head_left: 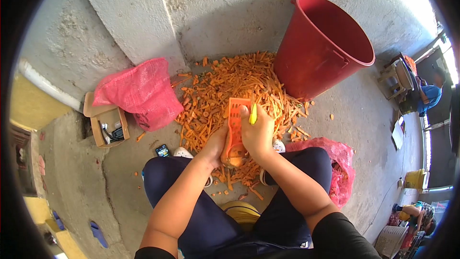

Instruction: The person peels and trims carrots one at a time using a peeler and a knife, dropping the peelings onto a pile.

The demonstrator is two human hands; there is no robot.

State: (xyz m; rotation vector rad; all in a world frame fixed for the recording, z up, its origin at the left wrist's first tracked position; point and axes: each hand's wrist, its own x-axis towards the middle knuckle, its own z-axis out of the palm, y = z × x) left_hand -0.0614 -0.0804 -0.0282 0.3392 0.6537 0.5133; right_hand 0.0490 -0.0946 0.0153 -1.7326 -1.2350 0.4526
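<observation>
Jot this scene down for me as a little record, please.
Left hand: holds orange holed piece
Right hand: holds yellow item, exact kind unclear
Floor: heap of orange strips and chunks
Bin: large red bin beside heap
Sacks: pink sack at left, reddish sack at right
Phone: on floor, lit screen

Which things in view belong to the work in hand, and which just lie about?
Likely the job:
- perforated orange piece, in the left hand
- yellow tool, in the right hand
- orange scraps, heaped in front
- red bin beside them, probably
- pink sacks, perhaps

Likely just lying about:
- phone
- cardboard box
- blue slippers
</observation>
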